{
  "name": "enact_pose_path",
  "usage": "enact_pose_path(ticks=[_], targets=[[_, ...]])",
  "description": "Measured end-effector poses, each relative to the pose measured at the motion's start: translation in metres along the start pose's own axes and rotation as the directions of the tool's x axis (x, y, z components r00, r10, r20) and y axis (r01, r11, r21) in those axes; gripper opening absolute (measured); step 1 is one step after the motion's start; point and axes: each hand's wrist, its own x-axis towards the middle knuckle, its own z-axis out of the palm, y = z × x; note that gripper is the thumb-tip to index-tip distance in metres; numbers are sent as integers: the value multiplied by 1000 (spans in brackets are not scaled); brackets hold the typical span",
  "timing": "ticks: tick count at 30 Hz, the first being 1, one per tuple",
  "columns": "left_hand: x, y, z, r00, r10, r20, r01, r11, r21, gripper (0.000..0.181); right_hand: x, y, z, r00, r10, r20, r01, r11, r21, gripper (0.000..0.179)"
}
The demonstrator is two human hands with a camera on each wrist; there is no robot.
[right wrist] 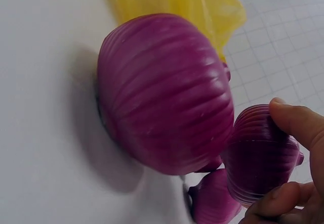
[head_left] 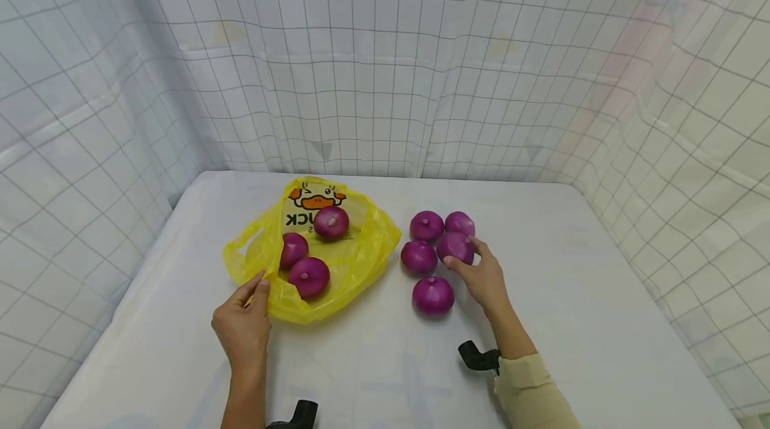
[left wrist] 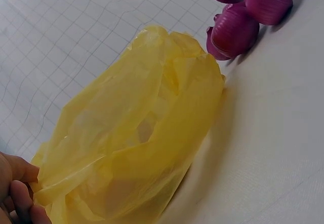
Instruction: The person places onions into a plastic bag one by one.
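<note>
My left hand pinches the near left rim of a yellow plastic bag, printed with a duck face. Inside the bag's mouth lie three red onions, one of them near its front. On the right, my right hand grips a red onion between thumb and fingers. Around that onion sit others: one behind left, one to its left, and one partly hidden behind it. A nearer onion stands apart, large in the right wrist view.
A white cloth covers the table. Grid-patterned white curtains hang behind it and along both sides. Black wrist camera mounts stick out from both wrists.
</note>
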Motion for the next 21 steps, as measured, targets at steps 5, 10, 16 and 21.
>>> enact_pose_path(ticks=[5, 10, 16, 21], targets=[[1, 0, 1, 1000, 8, -7, -8, 1000, 3, 28, -2, -7, 0, 1000, -25, 5, 25, 1000, 12, 87], [1, 0, 0, 1000, 7, 0, -7, 1000, 1, 29, -5, -19, 2, 999, -47, 13, 47, 998, 42, 86], [1, 0, 0, 1000, 0, 24, 0, 1000, -7, 32, -10, -39, 9, 998, -55, 30, 52, 994, 93, 85], [0, 0, 0, 1000, -6, 29, 6, 1000, -4, 33, -13, -54, 17, 999, -37, 40, 32, 994, 103, 82]])
